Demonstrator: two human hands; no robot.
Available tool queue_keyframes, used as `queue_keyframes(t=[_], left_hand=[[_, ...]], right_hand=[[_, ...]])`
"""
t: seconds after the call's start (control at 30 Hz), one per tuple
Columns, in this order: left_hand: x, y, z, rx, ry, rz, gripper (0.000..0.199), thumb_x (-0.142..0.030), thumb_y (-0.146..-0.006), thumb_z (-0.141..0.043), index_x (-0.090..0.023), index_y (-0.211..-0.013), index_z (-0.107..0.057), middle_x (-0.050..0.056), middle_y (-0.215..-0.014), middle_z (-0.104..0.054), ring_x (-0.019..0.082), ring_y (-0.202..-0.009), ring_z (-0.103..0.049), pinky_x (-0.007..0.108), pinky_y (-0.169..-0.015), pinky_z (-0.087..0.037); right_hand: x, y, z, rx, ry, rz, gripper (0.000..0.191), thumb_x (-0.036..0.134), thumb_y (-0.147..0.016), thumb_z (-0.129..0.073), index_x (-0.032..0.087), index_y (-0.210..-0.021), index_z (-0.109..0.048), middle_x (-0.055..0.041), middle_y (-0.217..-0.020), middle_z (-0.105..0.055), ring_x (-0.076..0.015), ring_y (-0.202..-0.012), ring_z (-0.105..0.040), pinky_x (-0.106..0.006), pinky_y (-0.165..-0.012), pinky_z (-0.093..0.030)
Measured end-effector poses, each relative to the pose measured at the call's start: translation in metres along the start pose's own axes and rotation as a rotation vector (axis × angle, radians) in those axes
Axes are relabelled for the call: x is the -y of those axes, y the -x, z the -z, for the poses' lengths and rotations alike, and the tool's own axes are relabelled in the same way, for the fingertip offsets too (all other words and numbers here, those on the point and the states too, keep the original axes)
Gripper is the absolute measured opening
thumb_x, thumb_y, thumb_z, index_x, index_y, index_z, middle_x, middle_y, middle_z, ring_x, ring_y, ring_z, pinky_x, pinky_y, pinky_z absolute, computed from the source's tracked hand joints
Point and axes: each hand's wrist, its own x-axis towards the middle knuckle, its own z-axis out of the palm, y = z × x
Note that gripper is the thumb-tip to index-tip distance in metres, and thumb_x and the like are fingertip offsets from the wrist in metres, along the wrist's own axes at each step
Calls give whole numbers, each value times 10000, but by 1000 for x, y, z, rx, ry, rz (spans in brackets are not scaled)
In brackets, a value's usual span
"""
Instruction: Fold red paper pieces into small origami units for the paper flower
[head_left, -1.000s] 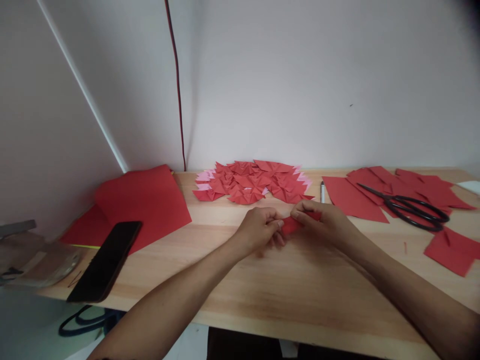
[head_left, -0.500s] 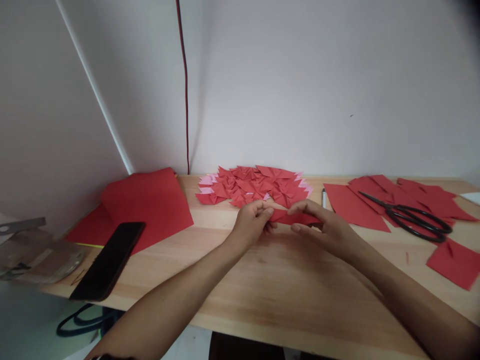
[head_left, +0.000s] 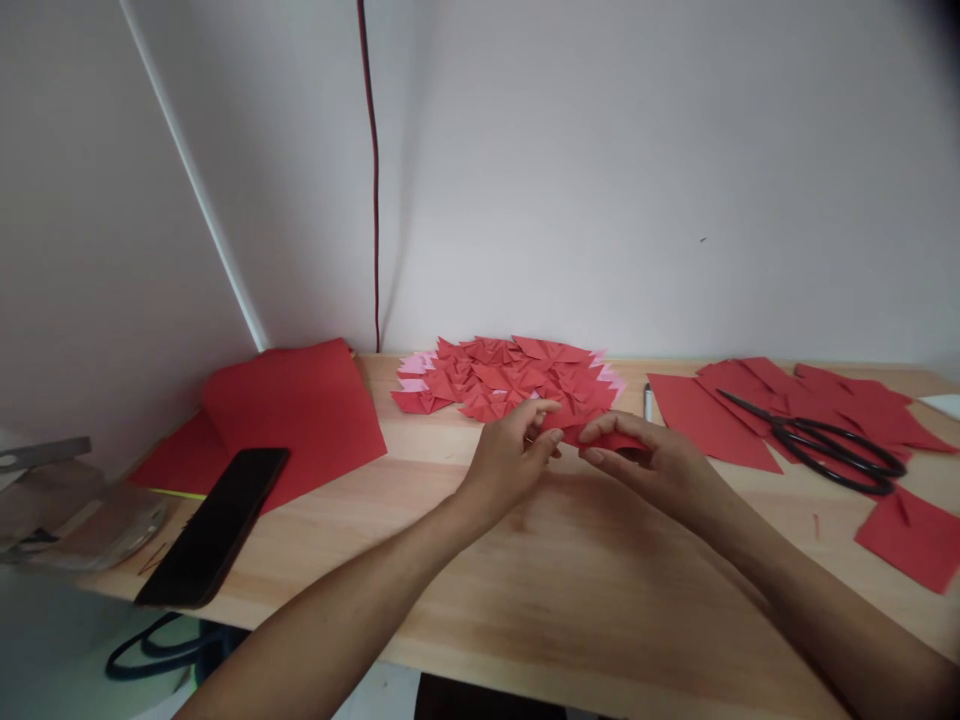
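A narrow folded piece of red paper (head_left: pixel 571 435) is held just above the wooden table, between my two hands. My left hand (head_left: pixel 514 448) is at its left end, with the index finger raised a little off the thumb and the other fingers curled beneath. On the right part, the thumb and fingers of my right hand (head_left: pixel 649 448) pinch the paper and cover some of it. Right behind the hands lies a spread of folded red paper pieces (head_left: pixel 510 378), with pink ones (head_left: pixel 412 370) showing at its sides.
Black-handled scissors (head_left: pixel 832 445) rest on red paper sheets (head_left: pixel 862 400) at right, near a marker (head_left: pixel 648 402) and a small red square (head_left: pixel 911 537). Larger red sheets (head_left: pixel 300 410) and a black phone (head_left: pixel 221 525) lie left, near a clear container (head_left: pixel 90 525). A cord (head_left: pixel 375 200) hangs against the wall.
My left index finger has lifted away from the thumb, where they were pinched together. My right hand keeps its grip on the paper. The view has shifted slightly.
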Motion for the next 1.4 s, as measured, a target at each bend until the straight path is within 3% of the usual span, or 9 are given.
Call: queue_keyframes(t=[0.17, 0.4, 0.53, 0.63, 0.73, 0.87, 1.0, 1.2, 1.4], left_hand=[[2, -4, 0, -39, 319, 65, 245, -319, -913, -448, -127, -1011, -563, 65, -809, -648, 142, -669, -647, 265, -635, -512], [5, -5, -1, 7, 814, 281, 320, -244, -720, -730, -115, -961, -564, 69, -869, -665, 134, -717, -641, 266, -692, -512], [0, -4, 1, -13, 807, 311, 319, -261, -682, -766, -93, -900, -603, 83, -850, -676, 141, -709, -645, 258, -675, -500], [-3, -5, 4, -55, 794, 344, 318, -242, -660, -779, -88, -880, -611, 81, -819, -676, 138, -676, -639, 260, -651, -502], [-3, -5, 4, -70, 781, 364, 289, -195, -674, -759, -86, -897, -610, 81, -832, -679, 126, -644, -635, 266, -646, -513], [0, -4, 0, -85, 776, 405, 273, -146, -690, -737, -89, -924, -607, 82, -855, -684, 124, -632, -644, 270, -647, -523], [4, -3, -5, -115, 798, 439, 296, -131, -683, -742, -102, -943, -602, 64, -828, -693, 121, -595, -644, 288, -655, -530], [3, -1, -9, -121, 809, 466, 358, -140, -638, -787, -112, -958, -628, 54, -798, -712, 126, -654, -667, 263, -698, -524], [0, 3, -13, -114, 799, 422, 312, -142, -674, -761, -129, -963, -644, 54, -827, -719, 136, -677, -675, 260, -653, -548]], right_hand=[[1, 3, -3, 3, -8, 0, 317, 511, -773, -619, 223, -904, -641, -57, -933, -692, -212, -813, -656, -333, -737, -522], [11, 4, 0, 45, 19, 18, 310, 499, -787, -610, 233, -944, -631, -57, -946, -699, -206, -792, -661, -324, -694, -532], [14, 4, 11, 152, 131, 196, 376, 460, -797, -618, 254, -1109, -580, -55, -962, -677, -170, -722, -628, -309, -635, -523], [3, 2, 16, 113, 268, 299, 459, 420, -818, -604, 268, -1240, -507, -60, -993, -667, -172, -732, -611, -308, -621, -517], [-10, -3, 15, 50, 327, 336, 342, 374, -863, -546, 267, -1187, -528, -70, -1041, -656, -167, -710, -597, -306, -590, -509], [-20, -9, 5, 13, 269, 418, 161, 314, -872, -537, 258, -1022, -558, -77, -1054, -644, -200, -869, -621, -339, -695, -520], [-25, -9, 0, 3, 253, 436, 100, 267, -848, -572, 266, -948, -572, -62, -1061, -643, -204, -936, -626, -345, -755, -513], [-30, -10, 1, -53, 185, 421, 69, 256, -834, -593, 262, -901, -575, -36, -948, -654, -166, -768, -609, -300, -641, -492], [-35, -9, -3, -75, 63, 301, 62, 295, -830, -624, 256, -862, -587, -30, -941, -633, -187, -875, -601, -325, -732, -487]])
